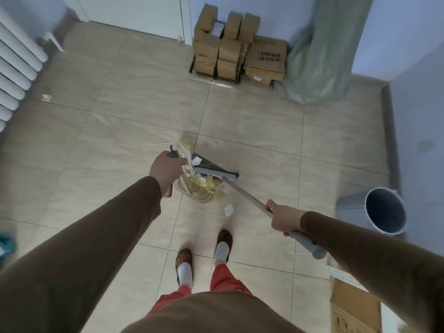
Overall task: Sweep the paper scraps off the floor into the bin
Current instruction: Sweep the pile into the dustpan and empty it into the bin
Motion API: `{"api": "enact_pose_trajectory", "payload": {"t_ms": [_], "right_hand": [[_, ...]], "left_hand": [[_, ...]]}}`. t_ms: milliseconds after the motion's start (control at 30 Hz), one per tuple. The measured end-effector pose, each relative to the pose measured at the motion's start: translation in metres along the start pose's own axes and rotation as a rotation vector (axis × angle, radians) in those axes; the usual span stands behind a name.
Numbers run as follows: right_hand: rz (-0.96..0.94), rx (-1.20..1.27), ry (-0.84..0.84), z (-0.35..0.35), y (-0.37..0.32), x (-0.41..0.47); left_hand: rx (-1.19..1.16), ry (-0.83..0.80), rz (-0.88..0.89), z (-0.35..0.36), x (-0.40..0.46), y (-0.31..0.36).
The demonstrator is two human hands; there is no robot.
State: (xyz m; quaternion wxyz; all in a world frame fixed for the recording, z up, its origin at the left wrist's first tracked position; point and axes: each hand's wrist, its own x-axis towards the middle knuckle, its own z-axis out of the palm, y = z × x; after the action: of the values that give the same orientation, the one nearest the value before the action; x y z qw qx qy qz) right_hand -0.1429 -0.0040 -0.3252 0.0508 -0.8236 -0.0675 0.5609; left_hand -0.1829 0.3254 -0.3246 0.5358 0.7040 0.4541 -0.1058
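We have our left hand (165,170) closed around the top of the dustpan handle (173,154), its grip clamped there. Our right hand (284,218) is clamped on the broom handle (247,197), well down the shaft, with the grey end of the handle sticking out behind it.

Just below and to the right of the left grip sits the dustpan (204,192), its tray resting on the tiled floor (120,131). Yellow and white paper scraps (206,185) are heaped in the tray, and thin pale strips stick out past the left hand. The broom head (216,171) lies against the far side of the pan, touching the scraps, at the far end of the shaft from the right grip. One white scrap (228,210) lies loose on the floor just beside the pan's near edge, between the pan and our slippers (224,239).

The bin (382,210), grey and tipped toward us with its mouth open, stands to the right, beyond the right hand and well apart from the pan. Another small scrap (45,97) lies far left near the radiator (16,66). Stacked cardboard boxes (230,44) sit against the far wall.
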Motion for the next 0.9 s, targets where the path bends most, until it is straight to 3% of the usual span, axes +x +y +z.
{"api": "enact_pose_trajectory", "payload": {"t_ms": [133,300,433,700,900], "right_hand": [[-0.007,-0.049,0.135,-0.003,0.011,-0.024],[-0.013,-0.058,0.227,-0.02,0.035,-0.04],[-0.083,-0.013,0.271,-0.048,0.029,-0.022],[-0.297,-0.123,0.256,-0.111,-0.07,0.09],[-0.364,-0.345,0.237,-0.154,-0.151,0.161]], "left_hand": [[-0.122,-0.082,-0.007,-0.008,-0.01,-0.003],[-0.083,-0.201,-0.047,-0.009,-0.021,-0.004],[-0.083,-0.172,-0.045,-0.006,-0.022,-0.006],[-0.05,-0.025,-0.04,0.013,-0.011,0.004],[-0.019,0.019,-0.028,0.02,-0.005,0.01]]}}
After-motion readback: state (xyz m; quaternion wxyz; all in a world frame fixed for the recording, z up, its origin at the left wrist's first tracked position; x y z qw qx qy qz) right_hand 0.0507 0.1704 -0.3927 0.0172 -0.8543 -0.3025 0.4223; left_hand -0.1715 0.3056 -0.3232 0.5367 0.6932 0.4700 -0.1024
